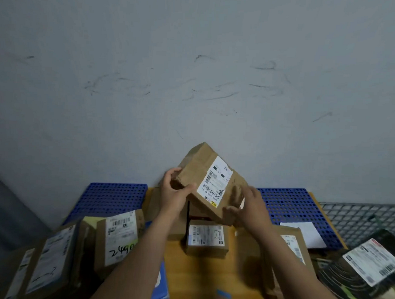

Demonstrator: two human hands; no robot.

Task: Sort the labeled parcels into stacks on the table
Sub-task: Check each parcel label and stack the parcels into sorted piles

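Cam sat on my head, wide-angle, facing fwd & tipped down. The scuffed pale grey wall (195, 59) straight ahead filled approx. the top two-thirds of the view. The yellowish wooden table (201, 274) ran along the bottom, lines bowed by the lens toward the corners. My forearms came in from the bottom edge, big & close. My left hand (175, 193) & blurred right hand (249, 209) met near centre on a tilted brown cardboard parcel (198, 169), seen label-side from slightly above. Blue perforated plastic panels (109, 200) at the table's far edge sat lower-mid frame.
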